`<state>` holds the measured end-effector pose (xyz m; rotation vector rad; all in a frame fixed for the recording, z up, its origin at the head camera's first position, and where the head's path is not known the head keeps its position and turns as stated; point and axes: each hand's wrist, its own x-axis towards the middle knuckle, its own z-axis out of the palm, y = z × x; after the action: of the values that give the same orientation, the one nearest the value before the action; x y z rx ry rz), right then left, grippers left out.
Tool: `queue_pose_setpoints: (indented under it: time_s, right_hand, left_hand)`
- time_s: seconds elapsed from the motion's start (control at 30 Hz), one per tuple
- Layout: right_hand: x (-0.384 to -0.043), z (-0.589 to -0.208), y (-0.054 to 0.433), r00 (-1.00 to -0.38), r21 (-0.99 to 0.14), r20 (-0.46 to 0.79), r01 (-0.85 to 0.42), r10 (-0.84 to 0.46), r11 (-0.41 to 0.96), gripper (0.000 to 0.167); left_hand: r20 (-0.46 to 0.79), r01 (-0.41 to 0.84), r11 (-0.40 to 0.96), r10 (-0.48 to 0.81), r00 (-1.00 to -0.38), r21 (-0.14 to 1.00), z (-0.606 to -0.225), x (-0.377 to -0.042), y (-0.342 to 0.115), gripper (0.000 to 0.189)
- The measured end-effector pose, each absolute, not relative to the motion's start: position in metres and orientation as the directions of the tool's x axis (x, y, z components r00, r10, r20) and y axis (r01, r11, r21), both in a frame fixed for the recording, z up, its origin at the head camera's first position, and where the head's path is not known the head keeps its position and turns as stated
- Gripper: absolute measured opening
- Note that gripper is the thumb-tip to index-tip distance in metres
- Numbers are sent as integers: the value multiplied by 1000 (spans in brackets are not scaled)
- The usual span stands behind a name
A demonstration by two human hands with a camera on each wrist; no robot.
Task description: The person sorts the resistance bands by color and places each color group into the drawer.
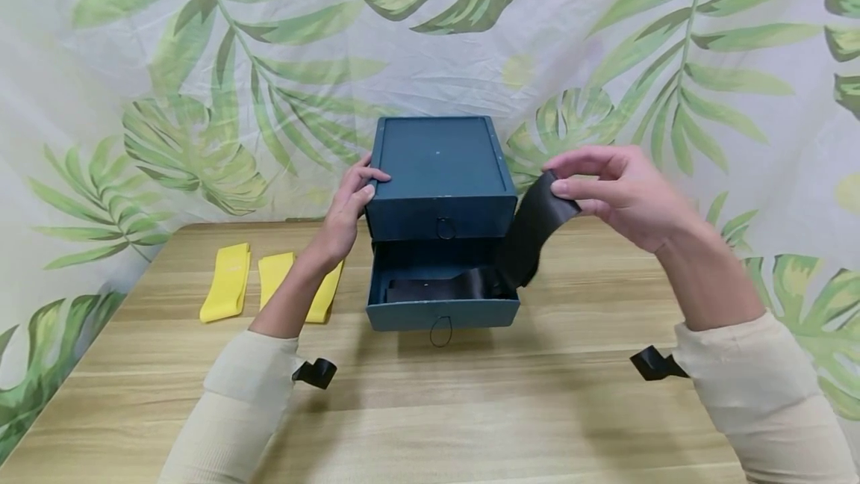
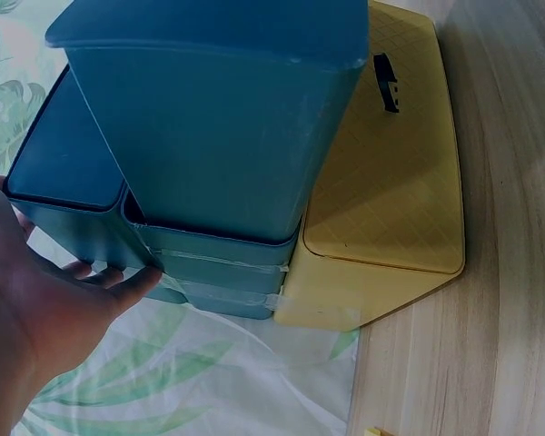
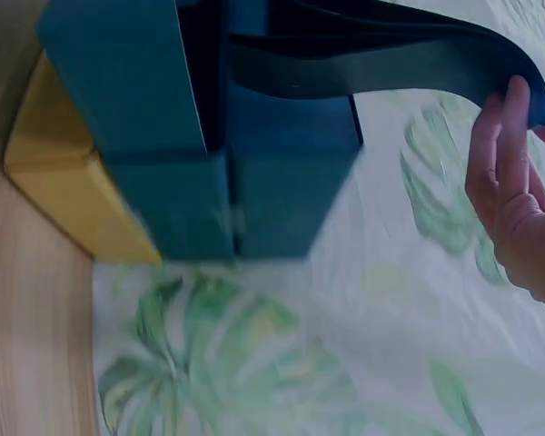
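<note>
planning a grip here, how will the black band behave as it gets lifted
The black band is likely floppy, since it curves down from the right hand. Probably light too: that hand pinches just its end. It could brush the open drawer, which its lower part reaches.

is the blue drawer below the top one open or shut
Open: the blue drawer juts forward below the top drawer, and a black strap shows inside it.

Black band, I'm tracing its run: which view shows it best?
Head view: the black band runs from the right hand into the open blue drawer. Right wrist shows only its raised stretch; left wrist, none.
</note>
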<state>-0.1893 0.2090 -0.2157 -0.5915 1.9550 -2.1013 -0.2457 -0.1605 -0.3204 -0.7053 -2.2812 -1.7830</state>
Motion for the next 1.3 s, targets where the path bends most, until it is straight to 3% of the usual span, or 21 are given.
queue_pose_setpoints:
  time_s: [0.23, 0.5, 0.77, 1.07, 1.3]
  right_hand:
    - [-188, -219, 157, -879, -990, 136, -100, -457, -102, 27]
    - [-190, -234, 105, -881, -972, 168, -222, -443, 74, 24]
    - [-189, -258, 69, -871, -939, 222, -311, -439, 143, 24]
    - [-182, -264, 66, -892, -954, 198, -271, -406, 131, 23]
    - [-174, -280, 90, -891, -878, 248, -373, -380, 301, 21]
  left_hand:
    - [403, 455, 176, 264, -876, 873, -320, -245, -160, 42]
    - [402, 454, 177, 264, -877, 873, -321, -246, -159, 42]
    - [406, 455, 168, 261, -876, 874, -321, -246, -160, 41]
    - [406, 456, 172, 261, -876, 873, -322, -246, -160, 41]
    - [402, 452, 181, 257, -879, 874, -321, -246, -160, 42]
